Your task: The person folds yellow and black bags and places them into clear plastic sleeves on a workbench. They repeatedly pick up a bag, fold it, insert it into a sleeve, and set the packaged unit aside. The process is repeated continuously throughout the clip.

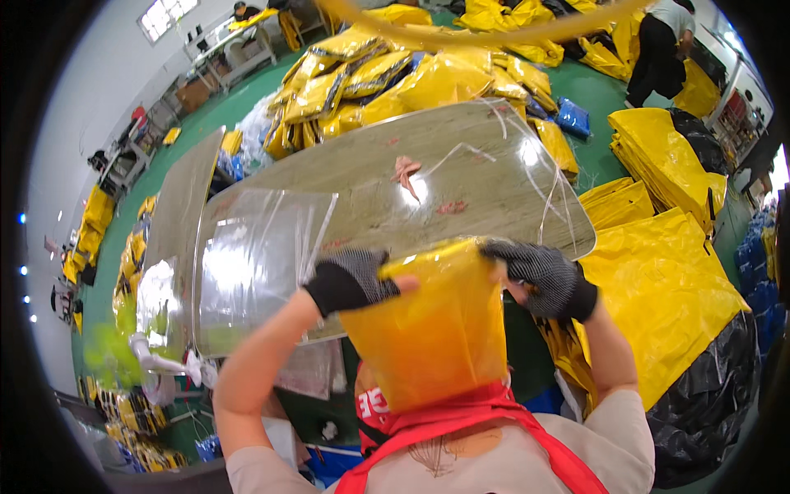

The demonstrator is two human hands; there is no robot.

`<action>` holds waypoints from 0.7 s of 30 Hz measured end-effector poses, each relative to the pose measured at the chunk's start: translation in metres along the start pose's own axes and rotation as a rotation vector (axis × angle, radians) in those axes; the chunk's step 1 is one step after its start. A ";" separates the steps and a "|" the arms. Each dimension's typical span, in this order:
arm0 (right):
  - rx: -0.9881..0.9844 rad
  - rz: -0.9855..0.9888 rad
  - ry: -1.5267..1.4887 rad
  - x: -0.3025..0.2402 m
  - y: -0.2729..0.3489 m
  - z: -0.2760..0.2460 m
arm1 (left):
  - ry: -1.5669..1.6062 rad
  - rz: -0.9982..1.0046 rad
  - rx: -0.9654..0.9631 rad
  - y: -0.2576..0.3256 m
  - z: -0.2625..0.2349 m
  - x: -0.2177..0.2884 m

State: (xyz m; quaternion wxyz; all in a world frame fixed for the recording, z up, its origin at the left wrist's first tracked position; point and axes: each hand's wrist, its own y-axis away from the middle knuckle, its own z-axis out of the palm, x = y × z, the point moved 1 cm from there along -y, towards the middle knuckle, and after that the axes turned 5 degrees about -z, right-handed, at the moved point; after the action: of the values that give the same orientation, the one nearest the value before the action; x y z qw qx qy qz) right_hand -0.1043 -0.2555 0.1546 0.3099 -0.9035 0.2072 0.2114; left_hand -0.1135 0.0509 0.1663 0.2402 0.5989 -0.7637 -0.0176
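Observation:
A flat, folded yellow plastic sheet hangs in front of my chest, over the table's near edge. Its surface is glossy; I cannot tell whether a clear bag covers it. My left hand, in a dark dotted glove with bare fingertips, grips its upper left edge. At the upper right corner my right hand, gloved alike, is closed on the same sheet. Clear plastic bags lie flat on the table just beyond my left hand. Beneath the yellow sheet is my red apron.
The grey-brown table carries pinkish scraps. Wrapped yellow packages are heaped behind it. Large yellow sheets are stacked at my right, beside black plastic. A white fan stands left. A person bends at the far right.

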 end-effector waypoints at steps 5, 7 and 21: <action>-0.199 0.286 0.041 -0.023 -0.021 -0.018 | -0.091 0.154 0.113 0.005 0.017 0.067; -0.437 0.442 -0.150 0.001 -0.004 -0.010 | -0.070 0.270 0.027 0.004 0.012 0.079; -0.171 1.535 0.687 0.235 0.277 0.107 | -0.101 0.235 1.052 -0.139 -0.290 -0.173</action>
State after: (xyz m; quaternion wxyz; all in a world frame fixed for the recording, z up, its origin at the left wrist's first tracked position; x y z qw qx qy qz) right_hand -0.0771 -0.4438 -0.1730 -0.0694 -0.5467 0.8294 0.0916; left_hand 0.1535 0.2472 0.3187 -0.1287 0.5472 -0.7419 0.3655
